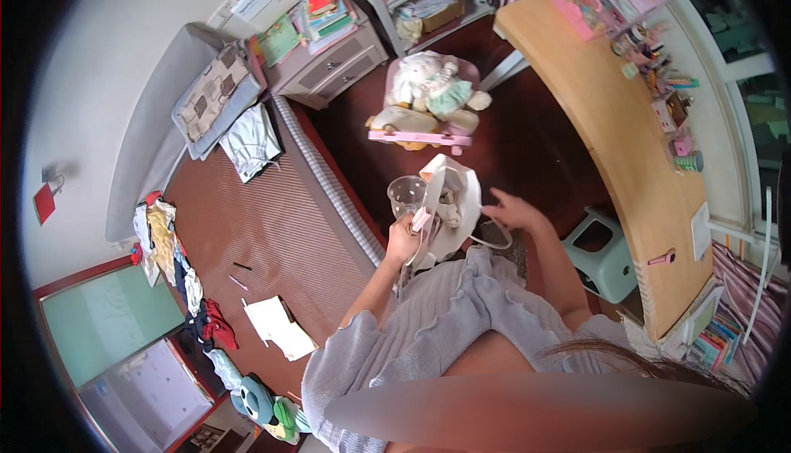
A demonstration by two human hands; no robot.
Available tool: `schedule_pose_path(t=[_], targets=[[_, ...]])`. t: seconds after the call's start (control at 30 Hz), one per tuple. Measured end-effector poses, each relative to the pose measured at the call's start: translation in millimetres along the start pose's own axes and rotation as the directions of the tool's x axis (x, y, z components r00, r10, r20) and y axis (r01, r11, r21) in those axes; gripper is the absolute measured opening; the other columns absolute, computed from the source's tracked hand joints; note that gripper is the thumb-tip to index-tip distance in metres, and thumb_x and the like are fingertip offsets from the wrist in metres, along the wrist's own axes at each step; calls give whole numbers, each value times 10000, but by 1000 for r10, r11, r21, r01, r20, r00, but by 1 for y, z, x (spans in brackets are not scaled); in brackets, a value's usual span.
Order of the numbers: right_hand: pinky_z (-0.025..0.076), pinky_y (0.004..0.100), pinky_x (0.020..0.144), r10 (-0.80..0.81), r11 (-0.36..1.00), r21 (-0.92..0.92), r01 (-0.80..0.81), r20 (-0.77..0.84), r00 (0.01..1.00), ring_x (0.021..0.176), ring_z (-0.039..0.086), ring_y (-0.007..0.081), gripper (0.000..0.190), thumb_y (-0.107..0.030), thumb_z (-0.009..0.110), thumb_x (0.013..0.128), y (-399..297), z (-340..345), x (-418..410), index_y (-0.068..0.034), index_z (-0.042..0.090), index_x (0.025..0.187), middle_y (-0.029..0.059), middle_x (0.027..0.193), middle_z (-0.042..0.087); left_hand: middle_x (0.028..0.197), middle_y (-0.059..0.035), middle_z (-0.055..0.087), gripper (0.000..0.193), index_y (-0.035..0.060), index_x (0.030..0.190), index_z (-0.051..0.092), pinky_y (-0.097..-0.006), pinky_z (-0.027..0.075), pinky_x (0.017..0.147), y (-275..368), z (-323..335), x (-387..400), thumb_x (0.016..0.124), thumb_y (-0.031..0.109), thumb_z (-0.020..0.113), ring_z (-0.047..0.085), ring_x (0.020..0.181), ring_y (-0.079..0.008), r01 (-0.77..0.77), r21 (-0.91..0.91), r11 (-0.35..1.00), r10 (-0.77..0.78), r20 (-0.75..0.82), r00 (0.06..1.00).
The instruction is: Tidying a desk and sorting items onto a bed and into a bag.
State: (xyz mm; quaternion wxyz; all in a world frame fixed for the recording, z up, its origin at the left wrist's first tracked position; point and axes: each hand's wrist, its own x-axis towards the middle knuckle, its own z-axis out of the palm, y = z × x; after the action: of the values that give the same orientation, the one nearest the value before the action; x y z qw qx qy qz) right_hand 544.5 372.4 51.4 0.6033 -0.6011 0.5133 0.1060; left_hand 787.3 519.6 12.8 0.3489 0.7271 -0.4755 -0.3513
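Note:
In front of my body hangs a white bag (466, 190), its mouth spread, with pale items inside that I cannot make out. My left hand (403, 244) is closed at the bag's left edge. A small pink-and-white object (422, 219) shows at its thumb. Just beyond that fist is a clear plastic cup (405, 191) with pale spots; how the fingers hold it is hidden. My right hand (518, 211) is at the bag's right rim, fingers apart, fingertips close to or touching it. A pale handle loop (508, 240) hangs below that hand.
Ahead, a pink chair (420, 138) carries plush toys (432, 82). A wooden desk (575, 70) curves along the right, above a pale green stool (599, 255). To the left is a bed (247, 224) with clothes, papers (281, 327) and pens. A drawer cabinet (337, 67) stands beyond it.

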Motion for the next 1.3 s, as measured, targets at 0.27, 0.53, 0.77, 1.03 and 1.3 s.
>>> schedule_pose_path(t=[0.27,0.53,0.77,1.03,1.3], targets=[[438,410,799,-582,743,-623,245,-420,697,936,532,316,364,-235,631,682,-53,15,187,-29,506,954,165,981,551,691,-146,546,144,5,774,557,-325,446,628,-27,-79,-3,636,40,571,568,646,-279,202,-14,979,-201,-177,963],[436,408,831,-402,590,-803,86,-200,894,921,573,291,296,-178,603,659,-39,28,290,-68,600,934,150,950,607,656,-16,538,167,-19,842,556,-235,398,522,-64,-96,-58,679,17,543,491,565,-84,341,-277,898,-407,-228,885],[476,389,766,-288,691,-719,80,-171,942,899,599,281,274,-156,566,661,-27,8,269,-90,637,918,138,933,629,767,-10,545,292,-42,986,525,-203,381,553,-47,-84,-60,696,-66,500,486,620,-65,296,-395,870,-387,-174,906],[479,389,763,-236,646,-763,22,-172,956,858,618,271,250,-165,566,649,77,-36,187,-71,663,859,132,874,647,808,-18,545,319,-36,1003,523,-207,387,604,-5,-41,-53,687,-72,492,489,662,-78,263,-347,900,-349,-212,913],[429,386,858,-146,827,-533,-177,-508,849,1022,516,302,245,-149,575,636,210,-34,88,-63,660,849,143,952,611,771,9,546,318,-31,997,534,-193,371,553,39,19,-47,681,-64,510,471,621,-49,183,-418,890,-241,-89,966]])
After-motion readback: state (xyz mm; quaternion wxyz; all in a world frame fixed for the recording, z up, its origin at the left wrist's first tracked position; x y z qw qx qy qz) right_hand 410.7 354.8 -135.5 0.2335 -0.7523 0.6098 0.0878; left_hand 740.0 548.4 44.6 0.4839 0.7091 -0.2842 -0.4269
